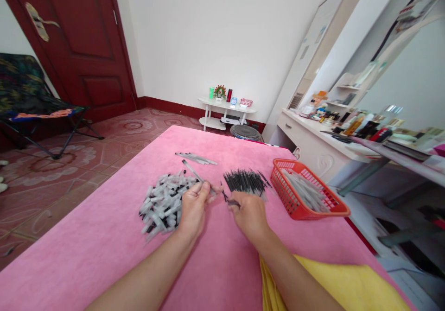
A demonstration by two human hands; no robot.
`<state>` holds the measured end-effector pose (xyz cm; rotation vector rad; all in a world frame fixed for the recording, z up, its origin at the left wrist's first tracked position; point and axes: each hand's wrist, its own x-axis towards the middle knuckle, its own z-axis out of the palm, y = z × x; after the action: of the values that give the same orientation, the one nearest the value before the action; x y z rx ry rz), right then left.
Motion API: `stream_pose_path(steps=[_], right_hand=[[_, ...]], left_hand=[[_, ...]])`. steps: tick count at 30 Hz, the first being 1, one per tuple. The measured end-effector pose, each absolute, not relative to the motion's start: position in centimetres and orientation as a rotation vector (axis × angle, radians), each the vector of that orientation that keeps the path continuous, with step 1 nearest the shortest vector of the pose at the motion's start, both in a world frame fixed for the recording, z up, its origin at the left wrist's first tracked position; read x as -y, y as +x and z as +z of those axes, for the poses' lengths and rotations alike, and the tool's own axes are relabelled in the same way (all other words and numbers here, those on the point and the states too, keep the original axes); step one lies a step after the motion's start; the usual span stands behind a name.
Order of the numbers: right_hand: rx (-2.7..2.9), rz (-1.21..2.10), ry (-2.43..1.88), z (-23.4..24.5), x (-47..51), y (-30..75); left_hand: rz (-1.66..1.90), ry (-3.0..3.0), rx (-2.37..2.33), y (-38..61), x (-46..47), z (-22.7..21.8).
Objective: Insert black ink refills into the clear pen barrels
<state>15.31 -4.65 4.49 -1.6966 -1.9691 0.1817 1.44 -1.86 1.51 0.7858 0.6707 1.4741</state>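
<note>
Pinched between thumb and fingers, a translucent barrel [192, 170] with a black end was held in our left hand [194, 204], slanting toward the table's far left corner. Our right hand [251, 211] closed on a slim dark piece [233, 203] (too blurred for us to name more exactly), just beside the left, above the middle of the table [104, 232]. Labels on the bottles [368, 128] along the dresser [313, 139] were too small for us to read.

Toward the table's left edge we saw a heap of short, frosted, plastic-looking tubes [163, 204], mixed with black ends. Nearer the far edge lay a few slender barrels [196, 158], roughly side by side. Just beyond our right hand spread a bundle of thin, black-tipped sticks [243, 176]. A red lattice basket [299, 213], near the right edge, held more pale, slender pieces [306, 190].

Soft pink fabric covered the table, and a yellow cloth [340, 278] lay rumpled at the near right corner. Around us stood a dark red door [76, 37], a folding chair [34, 102] on patterned tiles [114, 144], and a small white stand [206, 100] by the wall.
</note>
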Motion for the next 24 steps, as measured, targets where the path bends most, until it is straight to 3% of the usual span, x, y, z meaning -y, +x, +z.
stream_pose_path(steps=[8,14,24], right_hand=[[1.793,0.385,-1.506,3.0,3.2,15.6],[1.442,1.081,-1.165,2.9,2.7,14.9],[1.149,1.09,-1.049,6.9,3.6,16.9]], left_hand=[[1.431,1.234,-0.699,1.6,3.9,2.5],[1.289,1.372,-0.643,2.1,5.0,3.0],[0.992,1.27,-0.593,2.8,4.6,2.4]])
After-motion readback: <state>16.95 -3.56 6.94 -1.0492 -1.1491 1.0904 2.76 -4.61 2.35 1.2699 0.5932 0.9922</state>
